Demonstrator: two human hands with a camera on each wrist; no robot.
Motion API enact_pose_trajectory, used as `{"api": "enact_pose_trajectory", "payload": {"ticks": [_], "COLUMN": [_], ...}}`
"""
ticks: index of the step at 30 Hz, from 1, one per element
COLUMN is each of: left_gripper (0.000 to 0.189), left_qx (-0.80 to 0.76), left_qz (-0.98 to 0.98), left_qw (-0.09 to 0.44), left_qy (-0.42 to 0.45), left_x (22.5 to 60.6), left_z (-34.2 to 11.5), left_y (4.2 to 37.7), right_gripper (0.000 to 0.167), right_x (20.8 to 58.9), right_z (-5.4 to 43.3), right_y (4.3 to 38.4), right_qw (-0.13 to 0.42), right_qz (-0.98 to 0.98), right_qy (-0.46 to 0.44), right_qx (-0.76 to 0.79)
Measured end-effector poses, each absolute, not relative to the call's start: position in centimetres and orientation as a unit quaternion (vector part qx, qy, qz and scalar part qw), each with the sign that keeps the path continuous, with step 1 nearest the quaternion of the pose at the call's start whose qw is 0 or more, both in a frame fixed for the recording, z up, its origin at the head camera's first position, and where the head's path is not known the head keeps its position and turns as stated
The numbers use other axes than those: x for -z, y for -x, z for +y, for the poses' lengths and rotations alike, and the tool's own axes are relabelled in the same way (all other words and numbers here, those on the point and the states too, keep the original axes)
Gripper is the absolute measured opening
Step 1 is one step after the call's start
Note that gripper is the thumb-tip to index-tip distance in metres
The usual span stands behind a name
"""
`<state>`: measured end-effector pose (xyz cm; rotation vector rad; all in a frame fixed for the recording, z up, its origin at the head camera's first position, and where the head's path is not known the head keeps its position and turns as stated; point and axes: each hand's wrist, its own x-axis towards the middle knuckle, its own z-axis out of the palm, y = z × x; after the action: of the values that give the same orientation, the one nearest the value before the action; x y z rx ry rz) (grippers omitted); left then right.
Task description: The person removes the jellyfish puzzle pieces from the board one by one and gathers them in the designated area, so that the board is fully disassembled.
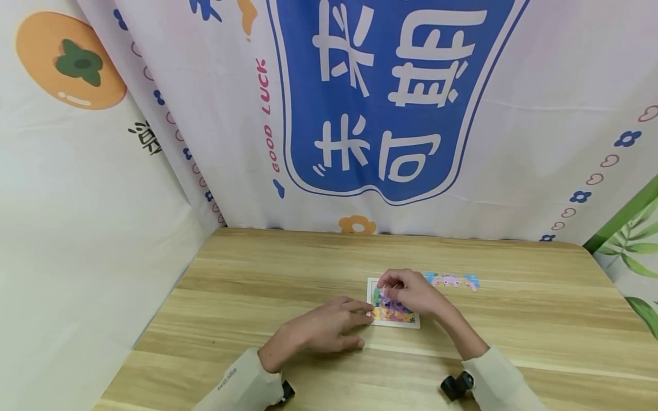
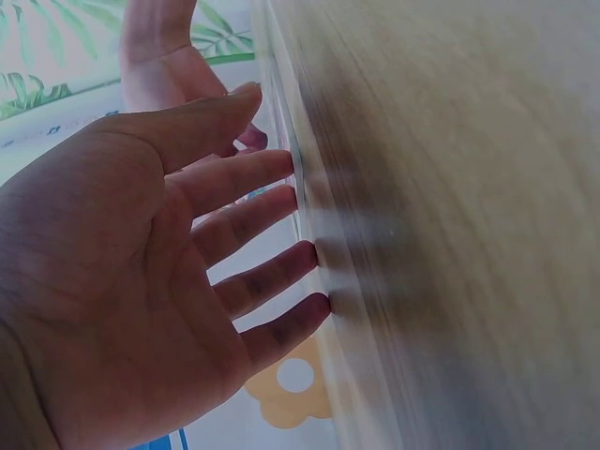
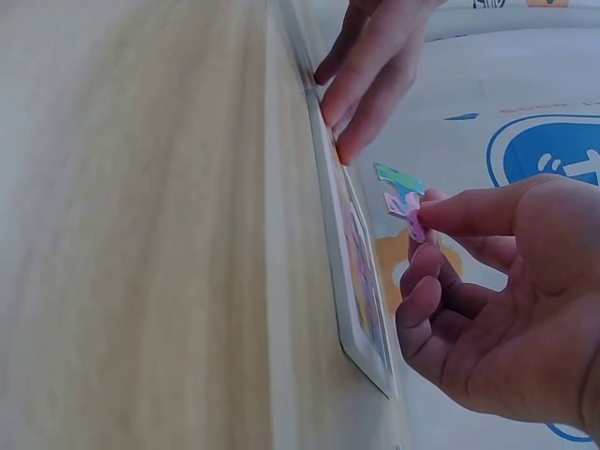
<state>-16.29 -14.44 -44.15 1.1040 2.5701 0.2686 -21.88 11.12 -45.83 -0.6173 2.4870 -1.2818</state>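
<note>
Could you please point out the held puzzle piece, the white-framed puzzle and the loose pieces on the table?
Puzzle piece [image 3: 405,202]: right wrist view, on its pink part.
White-framed puzzle [image 1: 396,325]: head view, on its near rim.
Loose pieces [image 1: 450,281]: head view, on their pink middle.

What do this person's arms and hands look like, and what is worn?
The left hand and right hand wear no gloves. The left sleeve and right sleeve are pale beige; dark lettering marks the left one. A black device shows beside the right cuff, part of a black object beside the left.
</note>
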Motion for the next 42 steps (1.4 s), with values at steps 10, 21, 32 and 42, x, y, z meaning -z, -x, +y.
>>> {"api": "enact_pose_trajectory", "payload": {"ticks": [10, 21, 32, 42], "left_gripper": [0.055, 0.054, 0.054, 0.054], "left_qx": [-0.1, -0.104, -0.105, -0.108], "left_qz": [0.902, 0.902, 0.902, 0.904], "left_qw": [0.169, 0.174, 0.173, 0.179], "left_qy": [-0.383, -0.382, -0.382, -0.373], "left_x": [44.0, 43.9, 44.0, 43.9], "left_z": [-14.4, -14.3, -14.3, -14.3], "left_y": [16.2, 16.2, 16.1, 16.0], "right_gripper": [0.012, 0.011, 0.011, 0.014], "right_x": [45.9, 46.1, 46.2, 46.3], "right_z": [12.6, 14.2, 16.5, 18.6], "right_y": [21.9, 21.5, 21.4, 21.2], "right_qw": [0.144, 0.141, 0.137, 0.129], "right_qz": [0.863, 0.872, 0.868, 0.879], "right_qy": [0.204, 0.184, 0.181, 0.157], "right_qx": [0.439, 0.431, 0.442, 0.431]}}
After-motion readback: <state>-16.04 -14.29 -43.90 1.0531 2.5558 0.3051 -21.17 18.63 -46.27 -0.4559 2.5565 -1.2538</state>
